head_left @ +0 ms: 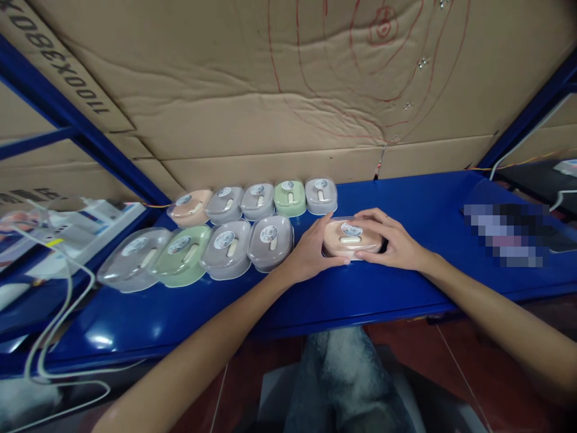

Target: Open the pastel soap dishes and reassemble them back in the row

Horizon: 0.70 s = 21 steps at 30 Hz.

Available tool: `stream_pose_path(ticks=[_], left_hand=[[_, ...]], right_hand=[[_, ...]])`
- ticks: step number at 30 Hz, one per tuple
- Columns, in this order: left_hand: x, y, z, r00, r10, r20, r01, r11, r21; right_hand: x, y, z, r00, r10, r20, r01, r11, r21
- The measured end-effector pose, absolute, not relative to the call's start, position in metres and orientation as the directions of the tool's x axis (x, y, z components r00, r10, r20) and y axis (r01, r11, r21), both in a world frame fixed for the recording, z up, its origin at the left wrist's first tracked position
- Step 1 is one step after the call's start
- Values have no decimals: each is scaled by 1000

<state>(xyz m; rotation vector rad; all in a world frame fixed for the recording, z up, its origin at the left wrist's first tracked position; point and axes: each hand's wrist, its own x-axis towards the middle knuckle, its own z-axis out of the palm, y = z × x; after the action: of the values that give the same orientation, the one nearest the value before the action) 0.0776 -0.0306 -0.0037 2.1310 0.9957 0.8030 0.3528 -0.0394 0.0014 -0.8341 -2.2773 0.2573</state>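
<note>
A peach-coloured lidded box point(349, 243) with a clear cover, a round label and a pale oblong tab sits between my two hands at the middle of the blue table. Around its left side curls my left hand point(313, 249), thumb along the front edge. My right hand point(392, 240) wraps the right side, with fingers over the back and thumb at the front. To the left of my hands stand two rows of similar boxes, among them a grey box point(270, 246) nearest my left hand, a green box point(290, 198) and another grey box point(321, 195).
The blue table point(315, 300) backs onto a cardboard sheet point(225, 72) with red curved lines. At the right lies a pixelated flat item point(505, 234). White cables point(67, 288) hang at the left, beside a blue metal post point(90, 126).
</note>
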Motion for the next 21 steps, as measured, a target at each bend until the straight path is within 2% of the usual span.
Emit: stream_pose_path(ticks=[14, 21], left_hand=[[78, -31, -3, 521, 813, 261, 436, -516, 737], [79, -34, -4, 544, 811, 215, 453, -500, 738]], right_hand=[[353, -38, -1, -570, 623, 536, 504, 780, -371], [353, -39, 0, -586, 616, 526, 491, 787, -374]])
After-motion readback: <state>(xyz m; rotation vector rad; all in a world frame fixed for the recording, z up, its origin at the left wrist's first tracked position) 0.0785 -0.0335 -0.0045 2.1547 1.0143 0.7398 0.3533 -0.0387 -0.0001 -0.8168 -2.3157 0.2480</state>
